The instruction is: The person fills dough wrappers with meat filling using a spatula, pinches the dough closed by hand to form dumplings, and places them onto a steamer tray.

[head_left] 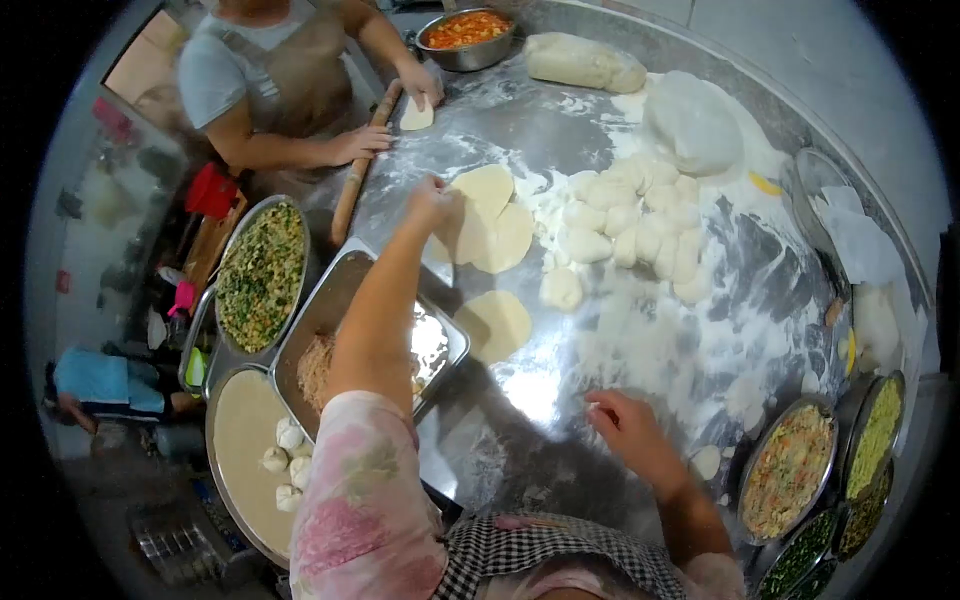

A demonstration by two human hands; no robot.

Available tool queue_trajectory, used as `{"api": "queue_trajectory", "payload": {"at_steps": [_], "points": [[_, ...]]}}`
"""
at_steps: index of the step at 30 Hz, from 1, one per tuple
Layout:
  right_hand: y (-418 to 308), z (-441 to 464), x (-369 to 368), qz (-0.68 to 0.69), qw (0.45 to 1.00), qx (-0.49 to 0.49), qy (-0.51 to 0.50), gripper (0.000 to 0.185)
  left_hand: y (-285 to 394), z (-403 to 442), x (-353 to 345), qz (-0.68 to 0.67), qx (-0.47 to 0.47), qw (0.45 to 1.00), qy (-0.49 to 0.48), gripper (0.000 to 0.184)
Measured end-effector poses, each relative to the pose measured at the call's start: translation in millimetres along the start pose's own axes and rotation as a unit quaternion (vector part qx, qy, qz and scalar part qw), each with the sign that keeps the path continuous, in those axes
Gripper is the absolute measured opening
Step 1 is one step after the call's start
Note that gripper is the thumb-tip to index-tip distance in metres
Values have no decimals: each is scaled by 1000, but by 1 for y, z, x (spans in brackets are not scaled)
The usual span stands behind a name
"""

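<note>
My left hand reaches out over the metal table to the edge of several flat dough rounds that overlap; its fingers are closed at the edge of one round. Nearer to me lies a single dough round. My right hand hovers above the table near the front, fingers apart, with nothing in it. Under my left forearm stands a rectangular metal tray with minced filling. Small dough pieces are heaped on flour to the right of the rounds.
Across the table, a co-worker's hands are at a rolling pin and a small wrapper. Bowls of filling stand left and right. A round tray holds several buns. A dough log lies at the back.
</note>
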State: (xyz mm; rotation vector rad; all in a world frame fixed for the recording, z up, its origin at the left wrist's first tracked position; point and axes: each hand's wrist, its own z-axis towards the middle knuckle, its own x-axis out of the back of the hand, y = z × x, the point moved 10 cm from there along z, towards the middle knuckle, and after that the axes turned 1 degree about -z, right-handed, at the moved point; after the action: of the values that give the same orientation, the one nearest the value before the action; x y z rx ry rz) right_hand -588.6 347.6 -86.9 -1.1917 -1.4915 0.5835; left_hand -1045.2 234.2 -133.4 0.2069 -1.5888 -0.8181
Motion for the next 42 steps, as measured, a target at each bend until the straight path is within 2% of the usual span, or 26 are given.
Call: {"api": "queue_trajectory", "payload": {"at_steps": [3, 4, 7, 10, 13, 14, 17, 20, 21, 23, 24, 27, 29, 32, 33, 36, 40, 42], "points": [[13, 0, 5, 3, 1000, -19, 5, 27, 13, 5, 5, 78, 22, 995, 59, 54], [14, 0, 6, 7, 1000, -25, 7, 27, 8, 16, -3, 27, 11, 999, 24, 56], [18, 3, 5, -2, 1000, -24, 12, 27, -31, 54, -45, 40, 33, 997, -58, 50], [17, 3, -1, 10, 1000, -28, 1, 26, 21, 32, -39, 50, -32, 985, -161, 47], [2, 4, -3, 10, 1000, -3, -2, 26, 85, -3, -14, 68, -136, 982, -112, 46], [0, 4, -3, 13, 1000, 0, -3, 26, 101, -6, -4, 20, -185, 979, -88, 43], [-3, 8, -2, 48, 999, 16, 13, 27, 130, -35, 25, -216, -135, 962, -102, 37], [-13, 21, 5, 149, 988, 12, 38, 31, 172, -96, 55, -424, -130, 870, -218, 38], [-20, 28, 6, 192, 980, 10, 46, 33, 177, -118, 61, -481, -103, 840, -229, 40], [-32, 42, 2, 373, 926, 11, 60, 38, 183, -167, 66, -586, -44, 770, -249, 44], [-38, 46, -2, 459, 886, 9, 61, 41, 178, -190, 64, -574, -24, 775, -262, 46], [-74, 55, -38, 558, 826, -17, -76, 45, 151, -250, 53, -584, 38, 761, -280, 49], [-90, 49, -49, 520, 851, 10, -69, 40, 142, -284, 61, -598, 36, 745, -294, 46], [-127, 36, -68, 473, 877, 46, -68, 35, 116, -325, 101, -700, 106, 660, -251, 49], [-147, 23, -72, 468, 879, 49, -68, 34, 115, -341, 114, -772, 61, 568, -278, 71], [-160, 8, -98, 393, 913, 64, -86, 34, 99, -387, 130, -866, 62, 423, -259, 95], [-161, -2, -119, 294, 950, 81, -71, 29, 80, -418, 133, -884, 81, 404, -223, 91], [-174, -15, -122, 277, 951, 111, -75, 27, 81, -433, 155, -913, 40, 352, -203, 89]]}}
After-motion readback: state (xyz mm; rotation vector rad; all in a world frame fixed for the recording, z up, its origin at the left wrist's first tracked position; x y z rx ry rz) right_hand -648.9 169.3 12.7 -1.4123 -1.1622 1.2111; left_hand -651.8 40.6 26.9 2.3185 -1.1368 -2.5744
